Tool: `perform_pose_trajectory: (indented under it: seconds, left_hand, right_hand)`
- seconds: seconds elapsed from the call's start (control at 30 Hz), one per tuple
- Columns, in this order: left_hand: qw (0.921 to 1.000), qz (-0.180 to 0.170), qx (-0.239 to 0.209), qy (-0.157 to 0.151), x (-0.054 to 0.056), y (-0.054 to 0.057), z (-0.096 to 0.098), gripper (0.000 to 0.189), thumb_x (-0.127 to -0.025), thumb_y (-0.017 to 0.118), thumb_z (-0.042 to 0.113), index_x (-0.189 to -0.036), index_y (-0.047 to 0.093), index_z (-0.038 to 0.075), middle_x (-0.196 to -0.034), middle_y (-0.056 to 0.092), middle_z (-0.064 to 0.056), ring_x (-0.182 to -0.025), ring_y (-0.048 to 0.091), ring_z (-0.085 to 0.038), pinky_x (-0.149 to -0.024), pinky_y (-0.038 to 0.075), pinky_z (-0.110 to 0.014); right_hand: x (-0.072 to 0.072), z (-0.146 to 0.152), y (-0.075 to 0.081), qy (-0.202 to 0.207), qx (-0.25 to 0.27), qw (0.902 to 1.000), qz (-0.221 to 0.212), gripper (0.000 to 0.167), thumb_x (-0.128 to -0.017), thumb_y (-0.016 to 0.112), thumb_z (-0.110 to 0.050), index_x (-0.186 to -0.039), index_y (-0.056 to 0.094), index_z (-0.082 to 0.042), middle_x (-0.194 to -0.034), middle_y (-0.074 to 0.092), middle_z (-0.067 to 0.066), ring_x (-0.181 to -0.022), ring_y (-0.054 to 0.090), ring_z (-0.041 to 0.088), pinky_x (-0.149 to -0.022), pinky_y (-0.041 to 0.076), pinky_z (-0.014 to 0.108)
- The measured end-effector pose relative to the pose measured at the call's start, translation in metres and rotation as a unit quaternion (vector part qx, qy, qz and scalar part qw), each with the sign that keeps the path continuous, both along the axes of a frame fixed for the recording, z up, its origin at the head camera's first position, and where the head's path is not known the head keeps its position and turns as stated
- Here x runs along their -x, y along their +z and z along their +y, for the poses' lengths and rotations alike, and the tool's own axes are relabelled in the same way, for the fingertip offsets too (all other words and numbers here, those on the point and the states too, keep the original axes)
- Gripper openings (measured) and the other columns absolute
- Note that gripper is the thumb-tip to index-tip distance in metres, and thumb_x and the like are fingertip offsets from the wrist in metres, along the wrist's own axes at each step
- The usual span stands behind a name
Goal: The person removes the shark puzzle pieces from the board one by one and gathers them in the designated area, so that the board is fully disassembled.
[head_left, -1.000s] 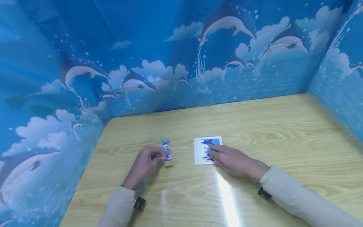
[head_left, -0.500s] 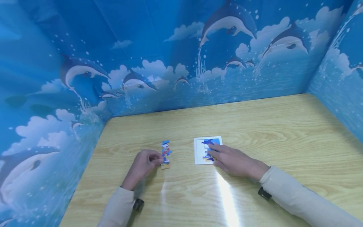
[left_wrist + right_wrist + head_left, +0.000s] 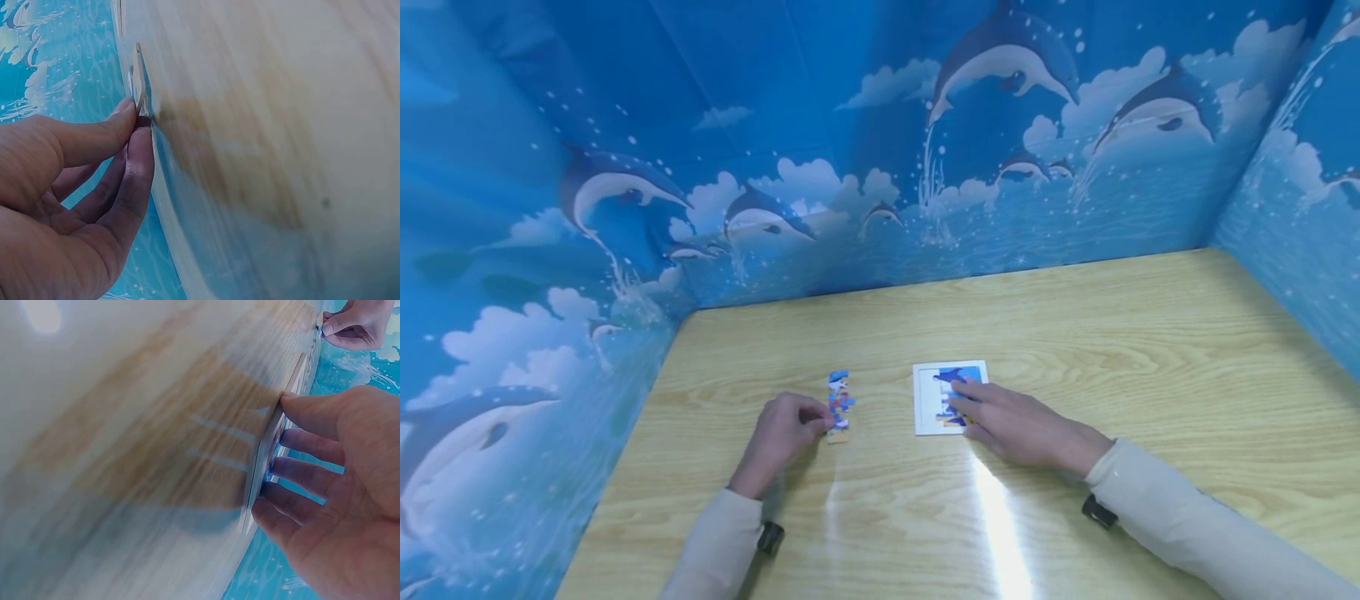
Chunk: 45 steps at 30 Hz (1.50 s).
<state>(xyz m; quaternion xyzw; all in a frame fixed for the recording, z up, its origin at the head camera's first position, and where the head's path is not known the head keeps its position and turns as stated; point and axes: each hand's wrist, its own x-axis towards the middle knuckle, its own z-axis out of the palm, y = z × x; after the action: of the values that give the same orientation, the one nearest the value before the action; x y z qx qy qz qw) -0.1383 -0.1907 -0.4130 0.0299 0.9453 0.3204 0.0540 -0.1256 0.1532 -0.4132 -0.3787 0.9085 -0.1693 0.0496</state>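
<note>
My left hand (image 3: 778,437) pinches a jigsaw piece (image 3: 837,435) between thumb and fingertips, at the near end of a short column of joined puzzle pieces (image 3: 839,392). In the left wrist view the thin puzzle piece (image 3: 139,78) shows edge-on at the fingertips, low over the table. To the right lies a square white puzzle frame (image 3: 927,400), its right part filled with a blue picture and its left part bare white. My right hand (image 3: 1018,421) rests on the filled part with extended fingers. Its thumb (image 3: 306,412) touches the frame's near edge in the right wrist view.
The wood-grain table (image 3: 1075,333) carries a bright glare streak in front of the frame. Blue dolphin-print sheets (image 3: 865,167) stand along its back, left and right edges. A small dark device (image 3: 1100,511) sits under each wrist.
The left hand has drawn the nearest puzzle piece slightly left, then nudged it away from me, in line with the column. The right hand and the frame have stayed put.
</note>
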Motion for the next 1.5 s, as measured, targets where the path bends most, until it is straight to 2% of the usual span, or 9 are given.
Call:
perform_pose_trajectory:
  seconds: [0.33,0.53,0.7,0.9,1.03,1.13,1.2,1.37,1.5]
  left_hand:
    - [0.9999,0.010,-0.001,0.003,0.002,-0.002,0.001,0.009,-0.083,0.083,0.010,-0.083,0.077,0.016,-0.082,0.073,0.004,-0.076,0.065,-0.011,-0.079,0.056,-0.038]
    - [0.9998,0.020,0.000,-0.004,0.005,0.006,0.010,0.007,-0.083,0.083,0.008,-0.085,0.078,0.012,-0.083,0.073,0.003,-0.077,0.067,-0.012,-0.077,0.057,-0.037]
    - [0.9993,0.023,-0.001,-0.029,0.011,0.013,0.025,0.006,-0.084,0.082,0.008,-0.088,0.078,0.010,-0.083,0.073,0.002,-0.077,0.067,-0.011,-0.076,0.057,-0.034]
    - [0.9964,0.028,0.023,-0.077,0.020,0.020,0.050,0.004,-0.087,0.080,0.012,-0.091,0.078,0.012,-0.085,0.074,0.003,-0.080,0.066,-0.012,-0.078,0.056,-0.034]
    - [0.9951,0.015,0.025,-0.095,0.026,0.021,0.068,0.007,-0.090,0.078,0.013,-0.096,0.079,0.012,-0.091,0.074,0.001,-0.085,0.067,-0.013,-0.080,0.056,-0.034]
    - [0.9944,0.008,0.021,-0.103,0.031,0.020,0.082,0.009,-0.090,0.077,0.012,-0.099,0.079,0.011,-0.093,0.075,-0.001,-0.086,0.068,-0.014,-0.080,0.056,-0.034]
    - [0.9930,0.015,0.018,-0.115,0.035,0.017,0.090,0.009,-0.090,0.078,0.012,-0.098,0.079,0.009,-0.093,0.076,-0.002,-0.086,0.069,-0.015,-0.080,0.056,-0.034]
    - [0.9905,0.025,0.011,-0.135,0.042,0.008,0.107,0.011,-0.088,0.079,0.012,-0.098,0.078,0.006,-0.090,0.076,-0.003,-0.083,0.069,-0.015,-0.079,0.056,-0.031]
    - [0.9910,0.013,0.003,-0.133,0.046,0.003,0.118,0.015,-0.086,0.081,0.013,-0.099,0.078,0.005,-0.088,0.074,-0.003,-0.079,0.067,-0.013,-0.075,0.055,-0.028]
  right_hand:
    - [-0.002,-0.002,-0.002,-0.008,-0.001,1.0000,-0.004,0.047,-0.103,0.060,-0.017,-0.142,0.051,0.007,-0.152,0.040,0.029,-0.140,0.040,0.045,-0.109,0.041,0.055]
    - [-0.002,-0.001,-0.002,-0.007,-0.004,1.0000,-0.004,0.046,-0.101,0.062,-0.016,-0.141,0.053,0.006,-0.152,0.042,0.028,-0.139,0.041,0.044,-0.109,0.041,0.055]
    - [-0.003,0.000,-0.001,-0.016,-0.001,0.9996,-0.024,0.045,-0.099,0.065,-0.016,-0.138,0.056,0.005,-0.152,0.042,0.027,-0.138,0.043,0.044,-0.108,0.041,0.055]
    - [-0.003,0.001,-0.001,-0.016,0.008,0.9997,-0.015,0.040,-0.097,0.067,-0.015,-0.131,0.061,0.006,-0.148,0.047,0.028,-0.136,0.045,0.044,-0.107,0.042,0.055]
    - [-0.005,0.003,-0.002,-0.025,0.014,0.9995,-0.012,0.044,-0.096,0.069,-0.018,-0.132,0.061,0.005,-0.148,0.046,0.029,-0.136,0.045,0.045,-0.108,0.041,0.056]
    - [-0.007,0.006,-0.002,-0.042,0.010,0.9990,-0.007,0.049,-0.095,0.071,-0.023,-0.134,0.060,0.004,-0.149,0.043,0.030,-0.136,0.045,0.047,-0.108,0.040,0.057]
    - [-0.007,0.007,-0.002,-0.052,0.006,0.9986,-0.008,0.049,-0.095,0.071,-0.024,-0.135,0.060,0.003,-0.150,0.042,0.031,-0.136,0.044,0.048,-0.108,0.040,0.058]
    - [-0.008,0.008,-0.001,-0.058,0.011,0.9982,-0.011,0.045,-0.097,0.069,-0.021,-0.135,0.060,0.002,-0.150,0.042,0.031,-0.135,0.044,0.049,-0.107,0.040,0.059]
    - [-0.009,0.008,0.000,-0.060,0.013,0.9979,-0.019,0.045,-0.098,0.068,-0.021,-0.135,0.059,0.002,-0.150,0.041,0.031,-0.136,0.043,0.049,-0.107,0.041,0.059]
